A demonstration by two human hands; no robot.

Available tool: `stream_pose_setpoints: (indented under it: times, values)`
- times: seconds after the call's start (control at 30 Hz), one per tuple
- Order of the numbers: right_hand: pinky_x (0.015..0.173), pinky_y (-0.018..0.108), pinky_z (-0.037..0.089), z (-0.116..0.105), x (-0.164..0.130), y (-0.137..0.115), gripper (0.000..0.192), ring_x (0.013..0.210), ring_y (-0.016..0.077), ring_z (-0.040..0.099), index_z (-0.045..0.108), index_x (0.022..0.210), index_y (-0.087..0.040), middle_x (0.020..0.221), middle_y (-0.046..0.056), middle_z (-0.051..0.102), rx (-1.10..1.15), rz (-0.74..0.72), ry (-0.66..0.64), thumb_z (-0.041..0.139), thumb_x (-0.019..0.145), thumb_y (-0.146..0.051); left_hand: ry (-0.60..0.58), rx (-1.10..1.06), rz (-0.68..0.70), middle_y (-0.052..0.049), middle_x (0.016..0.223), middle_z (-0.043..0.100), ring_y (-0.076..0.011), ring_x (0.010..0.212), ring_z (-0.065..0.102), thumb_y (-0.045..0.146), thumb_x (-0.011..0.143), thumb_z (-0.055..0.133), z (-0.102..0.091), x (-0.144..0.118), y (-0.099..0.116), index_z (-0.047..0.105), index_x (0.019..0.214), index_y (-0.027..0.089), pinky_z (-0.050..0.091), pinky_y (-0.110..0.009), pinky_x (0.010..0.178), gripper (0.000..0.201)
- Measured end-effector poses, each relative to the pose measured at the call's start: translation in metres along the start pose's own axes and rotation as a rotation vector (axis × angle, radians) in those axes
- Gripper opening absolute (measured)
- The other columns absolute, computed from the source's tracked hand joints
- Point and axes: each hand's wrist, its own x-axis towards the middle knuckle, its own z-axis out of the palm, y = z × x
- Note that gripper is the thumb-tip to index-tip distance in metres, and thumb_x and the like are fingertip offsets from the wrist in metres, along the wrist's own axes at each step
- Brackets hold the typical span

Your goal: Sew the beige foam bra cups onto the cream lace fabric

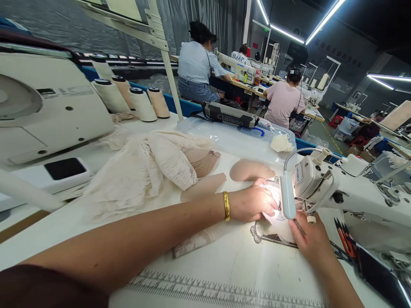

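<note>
My left hand point(255, 202), with a gold bangle at the wrist, has its fingers curled on a brightly lit pale piece of fabric point(272, 216) at the sewing machine's needle area. My right hand point(310, 239) is at the right side of the same spot, thumb and fingers drawn together around a slim dark thing that I cannot make out. A small lamp point(288, 196) on a bent neck partly hides the work. The white sewing machine point(321, 179) reaches in from the right. Beige moulded cups point(245, 170) lie just beyond my left hand.
Cream lace fabric point(138, 171) and stacked beige cups point(204, 162) spread across the left. Thread cones point(143, 105) stand behind, beside another machine point(41, 102). A ruler strip point(192, 291) runs along the front. Orange-handled snips point(345, 239) and a dark tablet point(375, 269) are at right. Co-workers sit beyond.
</note>
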Motion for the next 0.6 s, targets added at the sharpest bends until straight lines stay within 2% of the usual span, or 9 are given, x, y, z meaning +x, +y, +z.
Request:
stream_pose_setpoints:
  times: [0.13,0.43,0.6]
  values:
    - [0.084,0.046,0.055,-0.0025,0.0030,-0.0020,0.020,0.098,0.0285,0.067,0.063,0.111,-0.023,0.103,0.009,0.073,0.078,0.032,0.107,0.048,0.102,-0.032,0.018,0.004,-0.007,-0.001,0.108,0.075,-0.0226,0.098,0.063,0.000,0.075,0.060,0.0011,0.0000,0.0001,0.073,0.095,0.027,0.026,-0.048,0.103,0.035]
    - [0.082,0.042,0.056,-0.0034,0.0054,-0.0034,0.018,0.095,0.0259,0.067,0.060,0.113,-0.024,0.101,0.007,0.071,0.101,0.057,0.127,0.048,0.101,-0.029,0.037,0.015,-0.004,0.000,0.104,0.075,-0.0212,0.095,0.063,-0.001,0.072,0.057,0.0004,-0.0011,0.0067,0.069,0.089,0.023,0.026,-0.046,0.103,0.032]
    - [0.084,0.043,0.056,-0.0033,0.0039,-0.0033,0.017,0.098,0.0272,0.067,0.060,0.112,-0.024,0.103,0.010,0.070,0.100,0.053,0.122,0.047,0.101,-0.025,0.035,0.009,-0.009,-0.001,0.105,0.075,-0.0225,0.096,0.063,0.000,0.074,0.056,0.0035,-0.0011,0.0072,0.070,0.096,0.027,0.024,-0.048,0.105,0.037]
